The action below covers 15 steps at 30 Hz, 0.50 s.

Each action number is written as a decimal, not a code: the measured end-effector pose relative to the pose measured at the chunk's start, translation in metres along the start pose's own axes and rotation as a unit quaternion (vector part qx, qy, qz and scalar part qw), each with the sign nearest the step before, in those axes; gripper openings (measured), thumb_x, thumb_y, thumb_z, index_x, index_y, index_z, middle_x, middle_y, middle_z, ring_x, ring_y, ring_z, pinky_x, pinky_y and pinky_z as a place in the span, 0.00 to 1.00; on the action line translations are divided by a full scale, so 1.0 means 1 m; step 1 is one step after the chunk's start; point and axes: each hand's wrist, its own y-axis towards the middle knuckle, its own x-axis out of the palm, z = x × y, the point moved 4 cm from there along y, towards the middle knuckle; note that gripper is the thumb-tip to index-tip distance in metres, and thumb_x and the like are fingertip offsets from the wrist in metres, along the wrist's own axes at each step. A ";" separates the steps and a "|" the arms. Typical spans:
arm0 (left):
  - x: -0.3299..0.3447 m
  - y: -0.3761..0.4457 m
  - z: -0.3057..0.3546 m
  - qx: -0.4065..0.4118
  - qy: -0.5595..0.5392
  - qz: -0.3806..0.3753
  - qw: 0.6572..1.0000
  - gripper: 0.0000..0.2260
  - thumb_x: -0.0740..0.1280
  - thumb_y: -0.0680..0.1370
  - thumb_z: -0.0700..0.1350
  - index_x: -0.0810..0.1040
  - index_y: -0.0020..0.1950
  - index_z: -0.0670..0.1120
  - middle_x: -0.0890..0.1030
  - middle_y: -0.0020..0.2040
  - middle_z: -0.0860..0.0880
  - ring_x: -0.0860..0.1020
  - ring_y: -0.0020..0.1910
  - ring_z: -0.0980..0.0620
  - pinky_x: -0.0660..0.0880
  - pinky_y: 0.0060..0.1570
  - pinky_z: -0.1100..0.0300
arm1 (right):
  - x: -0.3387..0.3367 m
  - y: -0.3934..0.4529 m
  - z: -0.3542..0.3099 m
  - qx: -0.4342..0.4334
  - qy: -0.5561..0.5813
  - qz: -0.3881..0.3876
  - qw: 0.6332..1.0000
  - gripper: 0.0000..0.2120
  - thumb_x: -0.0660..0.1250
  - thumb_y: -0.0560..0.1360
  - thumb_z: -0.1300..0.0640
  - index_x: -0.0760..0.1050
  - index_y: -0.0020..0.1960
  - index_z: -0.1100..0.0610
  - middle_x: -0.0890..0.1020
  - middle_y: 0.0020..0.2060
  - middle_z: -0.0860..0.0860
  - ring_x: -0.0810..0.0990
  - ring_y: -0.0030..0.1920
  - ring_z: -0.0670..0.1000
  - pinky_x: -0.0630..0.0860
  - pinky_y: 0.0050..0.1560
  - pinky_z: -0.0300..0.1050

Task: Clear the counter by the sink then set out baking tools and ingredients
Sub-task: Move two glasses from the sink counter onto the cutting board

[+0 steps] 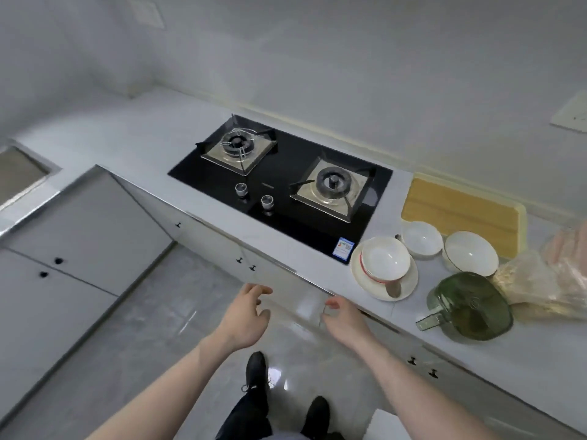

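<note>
A cluster of dishes sits on the pale grey worktop (pixel 524 360) to the right of the hob. Nearest the hob is a wide cream plate (pixel 374 285) carrying a white bowl with a red rim line (pixel 385 259), and a spoon-like utensil (pixel 393 289) lies on the plate's near side. Just beyond are a small white bowl (pixel 421 238) and, to its right, a larger white bowl with a thin dark rim (pixel 471 253). At the near edge of the group stands a translucent green glass jug (pixel 470 308) with a handle pointing left toward the worktop's front edge. Behind the bowls, a yellow wooden cutting board (pixel 460 208) lies flat close to the wall. At the far right, crumpled clear plastic bags (pixel 540 281) hold pale contents too blurred to identify. The black glass hob (pixel 286 192) has two burners on steel trays and two round knobs at its front. Both hands hover in front of the worktop edge, apart from each other and holding nothing: the left hand (pixel 246 315) has its fingers spread and lightly curled, the right hand (pixel 344 319) has relaxed, loosely bent fingers. Below are white cabinet doors (pixel 79 236) with dark knobs, a glossy grey floor (pixel 158 328) and the person's black shoes (pixel 255 369). A sink (pixel 19 173) shows at the far left.
</note>
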 end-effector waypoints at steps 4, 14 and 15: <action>-0.061 -0.039 -0.044 -0.033 0.006 0.074 0.997 0.19 0.66 0.77 0.45 0.73 0.68 0.53 0.70 0.65 0.53 0.78 0.58 0.53 0.74 0.61 0.56 | 0.035 -0.012 -0.080 -0.103 -0.055 -0.041 0.992 0.18 0.67 0.77 0.55 0.75 0.67 0.51 0.77 0.66 0.46 0.75 0.66 0.47 0.67 0.59 0.38; -0.206 -0.144 -0.163 -0.070 -0.053 0.234 0.968 0.17 0.67 0.77 0.46 0.73 0.66 0.57 0.69 0.65 0.61 0.73 0.63 0.60 0.69 0.60 0.63 | 0.175 -0.068 -0.271 -0.275 -0.077 -0.124 0.950 0.12 0.67 0.77 0.51 0.76 0.60 0.44 0.83 0.43 0.45 0.75 0.29 0.38 0.71 0.34 0.34; -0.218 -0.154 -0.173 -0.075 -0.049 0.244 0.966 0.17 0.68 0.77 0.46 0.73 0.65 0.57 0.69 0.65 0.62 0.73 0.62 0.60 0.70 0.60 0.63 | 0.187 -0.075 -0.286 -0.287 -0.073 -0.129 0.946 0.12 0.68 0.77 0.51 0.76 0.61 0.45 0.83 0.46 0.46 0.76 0.29 0.37 0.70 0.32 0.30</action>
